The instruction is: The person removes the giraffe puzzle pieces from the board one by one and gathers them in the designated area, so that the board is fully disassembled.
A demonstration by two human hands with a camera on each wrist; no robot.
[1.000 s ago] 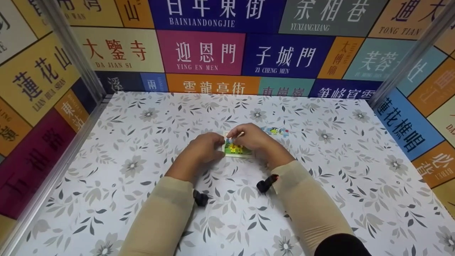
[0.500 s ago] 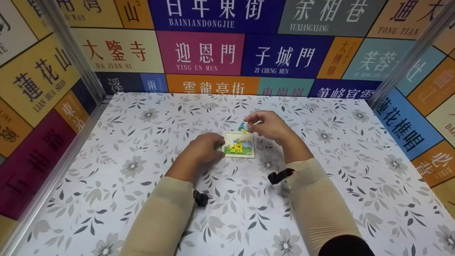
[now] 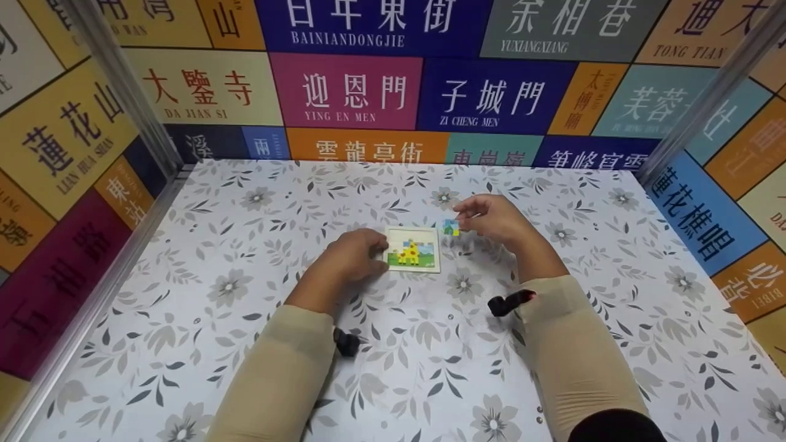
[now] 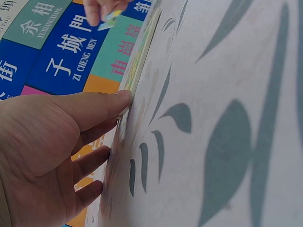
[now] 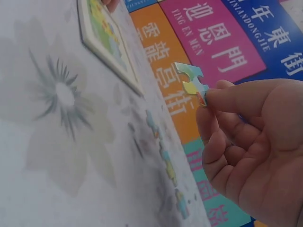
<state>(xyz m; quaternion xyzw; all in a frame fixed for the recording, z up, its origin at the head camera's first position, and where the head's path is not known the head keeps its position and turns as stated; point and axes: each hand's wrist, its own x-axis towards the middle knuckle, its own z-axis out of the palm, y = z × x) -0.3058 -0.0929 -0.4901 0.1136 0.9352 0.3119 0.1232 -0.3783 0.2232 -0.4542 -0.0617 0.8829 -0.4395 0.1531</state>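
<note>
A small framed jigsaw board [image 3: 403,235] lies flat on the table. Its lower part carries a yellow giraffe picture on green, while bare tray shows above. My left hand [image 3: 356,253] holds the board's left edge; in the left wrist view the thumb [image 4: 122,98] and bent fingers meet its rim. To the right, my right hand [image 3: 494,216] is beside the board and pinches a jigsaw piece [image 5: 191,80] between thumb and fingers. That piece is blue, yellow and red. Below it in the right wrist view, several loose jigsaw pieces [image 5: 168,168] lie in a row.
White floral cloth [image 3: 245,368] covers the table. Printed panels [image 3: 347,92] with Chinese characters wall off the back and both sides, with metal posts [image 3: 141,104] at the corners. A small black camera [image 3: 347,342] sits at the left wrist.
My right hand has moved from over the board to the right with the jigsaw piece, uncovering the giraffe picture. It now hides the loose pieces in the head view. My left hand stays put.
</note>
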